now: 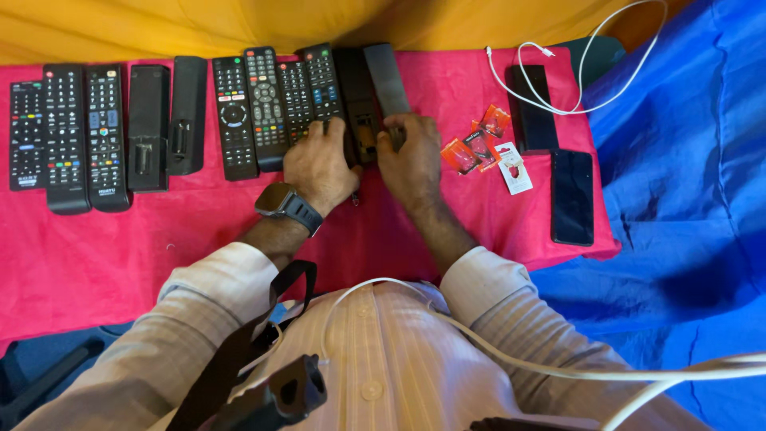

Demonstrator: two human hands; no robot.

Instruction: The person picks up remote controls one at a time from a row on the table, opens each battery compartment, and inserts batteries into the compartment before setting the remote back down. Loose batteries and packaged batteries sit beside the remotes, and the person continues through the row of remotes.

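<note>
Both my hands rest on a black remote (361, 112) that lies face down on the pink cloth (104, 255), its battery bay uncovered. My left hand (319, 164), with a watch on the wrist, presses the remote's left side. My right hand (408, 156) touches its right side, fingers at a grey battery cover (388, 80) lying beside it. Several orange battery packets (477, 142) lie just right of my right hand.
A row of several remotes (68, 136) runs along the far edge, two of them face down (150, 128). A black phone (572, 195), a black bar-shaped remote (531, 108) and a white cable (586, 64) lie at the right. Blue cloth (686, 183) covers the right side.
</note>
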